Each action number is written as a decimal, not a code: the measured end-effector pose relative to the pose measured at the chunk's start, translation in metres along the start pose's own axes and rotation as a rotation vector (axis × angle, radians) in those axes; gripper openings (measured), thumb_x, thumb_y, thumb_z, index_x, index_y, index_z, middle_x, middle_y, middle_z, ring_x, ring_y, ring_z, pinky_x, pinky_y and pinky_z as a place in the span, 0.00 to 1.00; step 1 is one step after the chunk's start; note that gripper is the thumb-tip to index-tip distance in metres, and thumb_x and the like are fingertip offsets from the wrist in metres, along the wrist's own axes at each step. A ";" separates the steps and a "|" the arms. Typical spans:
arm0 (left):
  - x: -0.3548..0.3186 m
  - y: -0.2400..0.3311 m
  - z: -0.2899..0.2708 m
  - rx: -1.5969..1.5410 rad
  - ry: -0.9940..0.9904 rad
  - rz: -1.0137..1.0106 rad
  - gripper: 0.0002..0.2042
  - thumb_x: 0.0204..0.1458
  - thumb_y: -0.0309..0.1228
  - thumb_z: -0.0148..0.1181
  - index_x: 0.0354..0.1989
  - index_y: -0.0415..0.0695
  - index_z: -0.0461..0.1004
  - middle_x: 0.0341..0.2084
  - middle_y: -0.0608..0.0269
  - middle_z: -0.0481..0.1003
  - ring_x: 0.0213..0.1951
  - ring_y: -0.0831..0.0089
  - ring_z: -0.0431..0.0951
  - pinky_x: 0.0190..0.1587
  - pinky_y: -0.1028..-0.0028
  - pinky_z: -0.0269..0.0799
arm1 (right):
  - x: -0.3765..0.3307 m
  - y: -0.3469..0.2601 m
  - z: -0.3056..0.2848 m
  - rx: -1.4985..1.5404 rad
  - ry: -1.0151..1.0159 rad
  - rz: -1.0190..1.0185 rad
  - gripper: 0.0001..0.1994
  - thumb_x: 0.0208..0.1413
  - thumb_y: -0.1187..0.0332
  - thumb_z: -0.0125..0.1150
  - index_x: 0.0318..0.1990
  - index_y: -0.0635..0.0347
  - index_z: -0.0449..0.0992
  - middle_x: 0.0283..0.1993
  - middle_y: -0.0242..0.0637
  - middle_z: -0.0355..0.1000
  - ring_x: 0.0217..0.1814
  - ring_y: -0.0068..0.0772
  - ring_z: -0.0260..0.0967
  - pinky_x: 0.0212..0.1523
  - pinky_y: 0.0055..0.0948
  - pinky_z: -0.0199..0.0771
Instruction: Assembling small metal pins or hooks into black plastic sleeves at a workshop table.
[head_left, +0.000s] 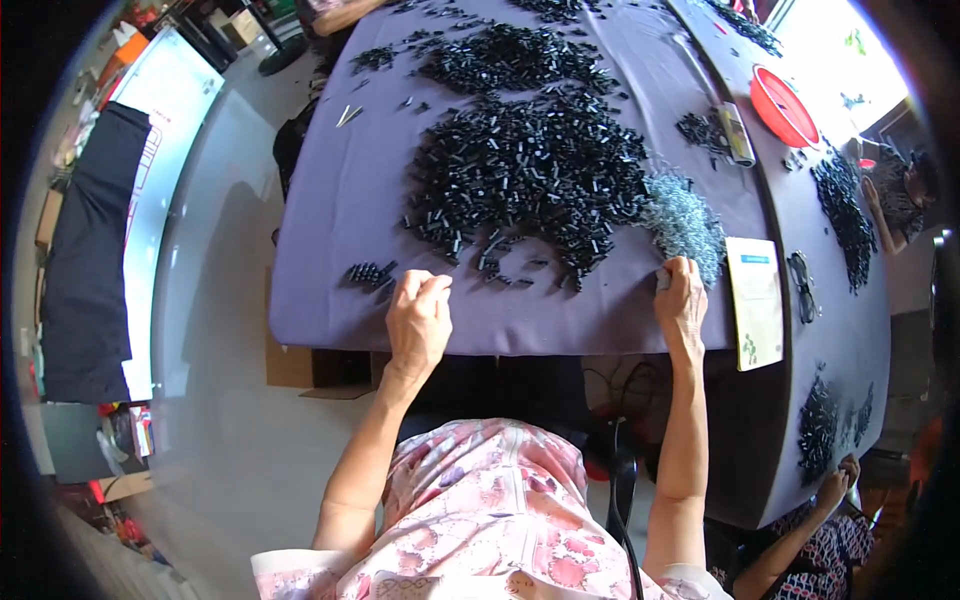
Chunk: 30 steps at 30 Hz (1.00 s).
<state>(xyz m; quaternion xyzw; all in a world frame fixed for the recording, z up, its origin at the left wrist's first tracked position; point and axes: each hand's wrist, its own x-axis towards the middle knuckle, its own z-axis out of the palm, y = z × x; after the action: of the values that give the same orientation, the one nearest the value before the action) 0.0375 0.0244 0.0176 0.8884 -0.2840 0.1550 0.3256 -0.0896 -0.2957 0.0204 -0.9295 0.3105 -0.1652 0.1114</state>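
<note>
My left hand is closed, its fingertips pinched together above the near part of the table; what they hold, if anything, is too small to tell. Beside it on the left lies a small neat cluster of black pieces. My right hand is closed too, fingers pressed together at the near edge of a heap of clear bluish small pieces; I cannot make out anything in them. Ahead of both hands spreads a large pile of short black tube-like pieces, with a few loose ones at its near side.
The purple cloth-covered table carries a booklet, dark-framed glasses, a can-like cylinder and a red basin. Other people's hands, including one at lower right, are around the table. A cardboard box stands below the left corner.
</note>
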 end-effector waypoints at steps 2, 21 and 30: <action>0.003 0.009 -0.002 0.007 0.031 -0.013 0.06 0.44 0.22 0.60 0.33 0.43 0.74 0.30 0.59 0.70 0.34 0.60 0.73 0.37 0.65 0.70 | -0.005 0.000 0.005 0.071 0.061 -0.080 0.08 0.50 0.79 0.50 0.38 0.61 0.67 0.37 0.45 0.68 0.38 0.52 0.68 0.38 0.43 0.69; 0.042 0.062 0.057 -0.071 -0.097 0.204 0.06 0.43 0.26 0.63 0.31 0.45 0.77 0.30 0.64 0.70 0.35 0.65 0.70 0.39 0.66 0.65 | -0.040 -0.027 0.018 0.634 0.168 -0.068 0.18 0.39 0.90 0.49 0.39 0.62 0.70 0.34 0.43 0.70 0.37 0.42 0.71 0.40 0.30 0.71; 0.048 0.067 0.069 -0.034 -0.191 0.160 0.06 0.42 0.27 0.63 0.30 0.45 0.77 0.30 0.64 0.71 0.36 0.64 0.71 0.39 0.65 0.66 | -0.039 -0.030 0.014 0.655 0.206 -0.134 0.20 0.36 0.91 0.49 0.38 0.62 0.71 0.37 0.43 0.70 0.39 0.45 0.71 0.41 0.31 0.72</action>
<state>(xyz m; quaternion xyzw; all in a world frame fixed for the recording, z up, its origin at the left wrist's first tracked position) 0.0414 -0.0830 0.0217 0.8679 -0.3864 0.0904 0.2987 -0.0978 -0.2466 0.0078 -0.8412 0.1890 -0.3559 0.3606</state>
